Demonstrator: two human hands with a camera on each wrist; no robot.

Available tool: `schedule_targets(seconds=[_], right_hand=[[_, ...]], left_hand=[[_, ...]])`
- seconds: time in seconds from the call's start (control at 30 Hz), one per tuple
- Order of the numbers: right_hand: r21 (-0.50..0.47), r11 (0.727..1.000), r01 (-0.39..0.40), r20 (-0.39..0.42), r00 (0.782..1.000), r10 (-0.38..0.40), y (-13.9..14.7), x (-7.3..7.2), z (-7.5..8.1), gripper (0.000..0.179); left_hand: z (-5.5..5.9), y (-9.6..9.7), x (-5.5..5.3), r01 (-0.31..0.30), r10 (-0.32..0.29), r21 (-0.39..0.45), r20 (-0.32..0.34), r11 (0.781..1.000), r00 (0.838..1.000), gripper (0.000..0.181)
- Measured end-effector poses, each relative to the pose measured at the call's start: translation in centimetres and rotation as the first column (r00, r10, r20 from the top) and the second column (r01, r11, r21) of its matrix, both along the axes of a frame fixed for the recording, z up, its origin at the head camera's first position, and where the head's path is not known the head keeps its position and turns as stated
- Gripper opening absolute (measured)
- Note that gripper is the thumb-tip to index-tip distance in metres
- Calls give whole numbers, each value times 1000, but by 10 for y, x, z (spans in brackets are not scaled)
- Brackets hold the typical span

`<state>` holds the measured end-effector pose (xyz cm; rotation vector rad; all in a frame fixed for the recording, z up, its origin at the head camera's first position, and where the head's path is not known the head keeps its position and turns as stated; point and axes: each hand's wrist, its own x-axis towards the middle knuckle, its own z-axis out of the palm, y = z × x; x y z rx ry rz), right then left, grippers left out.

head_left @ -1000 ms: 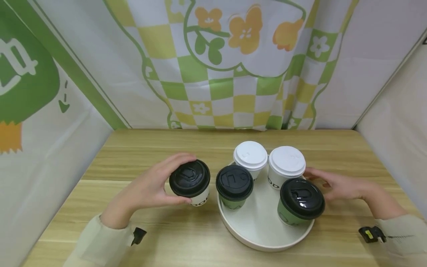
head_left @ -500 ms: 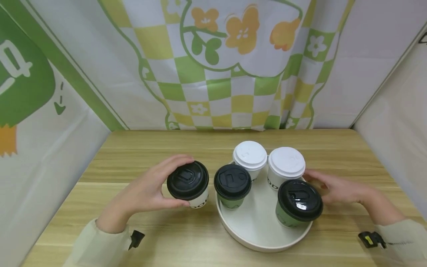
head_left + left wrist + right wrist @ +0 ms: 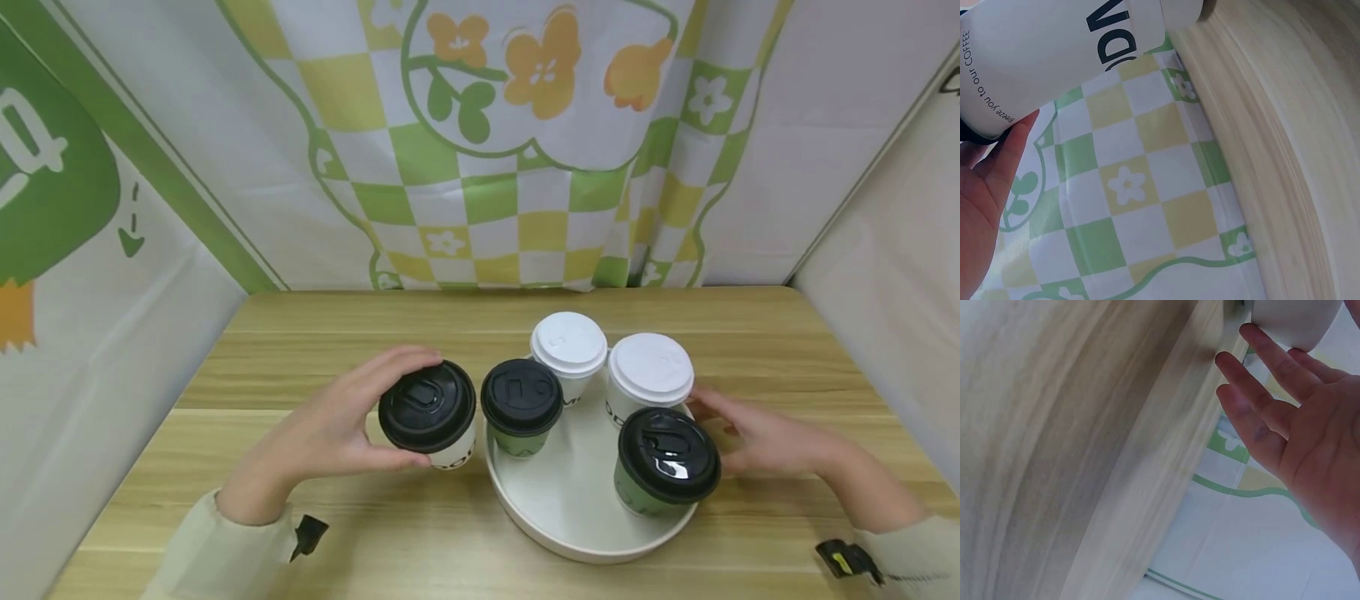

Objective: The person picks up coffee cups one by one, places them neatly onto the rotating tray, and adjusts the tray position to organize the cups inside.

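My left hand [image 3: 348, 421] holds a white paper coffee cup [image 3: 457, 450] by its black lid [image 3: 427, 406], left of the round tray [image 3: 570, 508]. In the left wrist view dark lettering shows on the cup's white side [image 3: 1054, 56], with fingers at its lid end. On the tray stand two white-lidded cups, one at the back [image 3: 568, 342] and one to its right [image 3: 650, 368]. Two green cups with black lids are there too, one on the left [image 3: 521, 400], one at front right [image 3: 667, 458]. My right hand [image 3: 780, 442] is at the tray's right side, fingers extended, partly hidden behind cups.
The wooden table [image 3: 352, 317] ends at a checked, flowered curtain [image 3: 517, 200] behind. Pale fabric walls rise on the left [image 3: 150, 333] and right [image 3: 885, 275]. The held cup is close beside the left green cup.
The tray's cups have shifted slightly clockwise as seen from above: the left green cup backward, the front-right one leftward. My left hand keeps the cup at nearly the same place.
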<state>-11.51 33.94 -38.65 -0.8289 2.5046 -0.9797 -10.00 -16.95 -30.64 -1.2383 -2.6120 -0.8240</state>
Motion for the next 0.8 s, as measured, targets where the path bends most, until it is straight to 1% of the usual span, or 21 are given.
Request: schedule_targets(seconds=[0.2, 0.37, 0.53, 0.8], right_hand=[[10, 1000, 14, -6, 1000, -14, -2, 5, 1, 100], [11, 1000, 19, -12, 1000, -19, -3, 7, 2, 99], [13, 1000, 17, -34, 999, -17, -3, 9, 3, 98], [6, 999, 33, -38, 999, -33, -4, 12, 2, 99]], left_hand=[[5, 5, 4, 26, -26, 6, -12, 1000, 1000, 98], [9, 10, 7, 65, -65, 22, -19, 998, 998, 96], [13, 16, 10, 114, -113, 25, -49, 993, 992, 96], [18, 30, 11, 184, -182, 36, -54, 982, 982, 95]])
